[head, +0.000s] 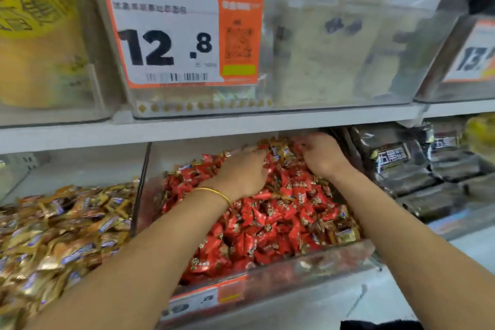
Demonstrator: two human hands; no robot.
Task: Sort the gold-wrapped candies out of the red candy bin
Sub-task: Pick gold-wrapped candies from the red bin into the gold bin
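**Here, deep in the red candy bin (pixel 294 268)**

The left hand (pixel 241 177) and the right hand (pixel 325 157) both reach to the back of the bin, on top of the red candies (pixel 267 222). A few gold-wrapped candies (pixel 280 151) sit there, between the two hands. The left fingertips touch one. The right fingers curl down into the pile. I cannot tell if either hand grips a candy.

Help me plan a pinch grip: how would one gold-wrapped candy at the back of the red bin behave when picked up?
Probably light: the gold-wrapped candies are small next to the left hand. Their shiny wrappers look slippery, with ends that are likely floppy. Pushed, one would probably slide over the loose red candies, not roll.
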